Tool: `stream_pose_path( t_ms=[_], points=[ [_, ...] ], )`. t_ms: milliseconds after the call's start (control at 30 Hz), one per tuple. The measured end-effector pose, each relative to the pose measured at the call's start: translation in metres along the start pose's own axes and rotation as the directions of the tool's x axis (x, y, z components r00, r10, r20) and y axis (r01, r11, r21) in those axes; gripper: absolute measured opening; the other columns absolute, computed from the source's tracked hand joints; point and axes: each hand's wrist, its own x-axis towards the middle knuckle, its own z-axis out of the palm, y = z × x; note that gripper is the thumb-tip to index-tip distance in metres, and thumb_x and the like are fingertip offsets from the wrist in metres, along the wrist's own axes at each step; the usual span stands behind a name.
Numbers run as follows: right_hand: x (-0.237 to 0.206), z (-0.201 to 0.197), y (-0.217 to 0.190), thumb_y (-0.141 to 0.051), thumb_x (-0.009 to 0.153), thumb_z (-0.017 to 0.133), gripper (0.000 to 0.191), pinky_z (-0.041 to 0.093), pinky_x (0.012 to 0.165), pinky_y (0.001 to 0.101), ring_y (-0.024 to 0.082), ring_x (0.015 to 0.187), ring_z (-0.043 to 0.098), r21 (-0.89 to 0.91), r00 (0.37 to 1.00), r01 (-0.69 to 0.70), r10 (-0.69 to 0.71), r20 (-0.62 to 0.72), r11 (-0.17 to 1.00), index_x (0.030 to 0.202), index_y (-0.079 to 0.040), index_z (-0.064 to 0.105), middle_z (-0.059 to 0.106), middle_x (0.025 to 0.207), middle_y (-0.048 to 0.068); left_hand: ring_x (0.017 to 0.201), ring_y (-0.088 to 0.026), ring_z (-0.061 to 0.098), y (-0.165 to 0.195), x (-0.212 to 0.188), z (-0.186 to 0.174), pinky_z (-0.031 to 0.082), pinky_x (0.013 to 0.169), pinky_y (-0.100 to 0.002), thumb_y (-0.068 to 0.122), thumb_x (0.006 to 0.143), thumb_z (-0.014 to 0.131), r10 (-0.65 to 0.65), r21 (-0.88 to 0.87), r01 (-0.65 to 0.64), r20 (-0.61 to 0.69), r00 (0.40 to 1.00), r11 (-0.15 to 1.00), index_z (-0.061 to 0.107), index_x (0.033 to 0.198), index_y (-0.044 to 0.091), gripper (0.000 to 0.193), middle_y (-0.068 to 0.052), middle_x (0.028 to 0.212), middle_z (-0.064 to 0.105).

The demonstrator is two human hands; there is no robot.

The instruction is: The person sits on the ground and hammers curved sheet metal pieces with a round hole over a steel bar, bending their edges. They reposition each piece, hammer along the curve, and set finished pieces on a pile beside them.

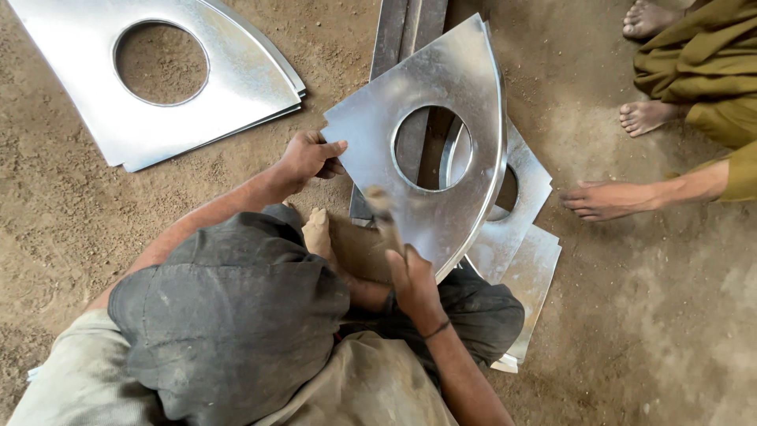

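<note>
A shiny fan-shaped metal sheet (441,87) with a round hole through it is tilted up in front of me over the dirt floor. My left hand (309,158) grips its left corner. My right hand (412,278) is closed around a blurred, stick-like tool (382,211) that lies against the sheet's lower face. Under the held sheet lie more sheets of the same shape (527,188), partly hidden by it. My knees in dark cloth (229,308) and one bare foot (318,233) sit below the sheet.
A stack of matching holed sheets (236,79) lies at the top left. Dark flat metal bars (400,31) run under the held sheet. At the right another person squats, with a hand (607,199) on the ground and bare feet (648,115) close by.
</note>
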Motion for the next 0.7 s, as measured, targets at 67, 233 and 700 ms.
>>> stream_pose_path(
  t_ms=[67, 233, 700],
  points=[
    [0.002, 0.004, 0.002, -0.037, 0.105, 0.058, 0.042, 0.042, 0.054, 0.0251, 0.008, 0.058, 0.048, -0.057, 0.997, -0.068, 0.07, 0.023, 0.996, 0.087, 0.0, 0.06, 0.052, 0.066, 0.0, 0.061, -0.014, 0.066, -0.001, -0.002, -0.002, 0.054, 0.056, -0.03, 0.025, 0.096, 0.072, 0.035, 0.011, -0.035, 0.017, 0.999, 0.999, 0.074, 0.092, 0.004, 0.022, -0.008, 0.077, 0.074],
    [0.0, 0.008, -0.003, -0.036, 0.103, 0.054, 0.036, 0.037, 0.05, 0.0276, 0.007, 0.057, 0.043, 0.29, 0.995, -0.085, 0.094, -0.019, 0.953, 0.09, -0.003, 0.061, 0.051, 0.065, -0.001, 0.061, -0.015, 0.065, 0.001, -0.009, -0.003, 0.056, 0.057, -0.031, 0.026, 0.096, 0.071, 0.016, 0.113, -0.015, -0.012, 1.0, 0.994, 0.073, 0.09, 0.002, 0.024, -0.008, 0.075, 0.072],
    [0.003, 0.015, -0.003, -0.036, 0.1, 0.057, 0.033, 0.04, 0.047, 0.0251, 0.007, 0.052, 0.047, 0.246, 0.975, -0.221, 0.215, 0.05, 0.944, 0.087, -0.006, 0.063, 0.052, 0.061, -0.003, 0.06, -0.018, 0.064, -0.006, -0.022, -0.014, 0.053, 0.056, -0.032, 0.024, 0.093, 0.076, -0.013, 0.14, 0.017, -0.027, 1.0, 0.99, 0.071, 0.083, 0.0, 0.026, -0.01, 0.072, 0.07]
  ],
)
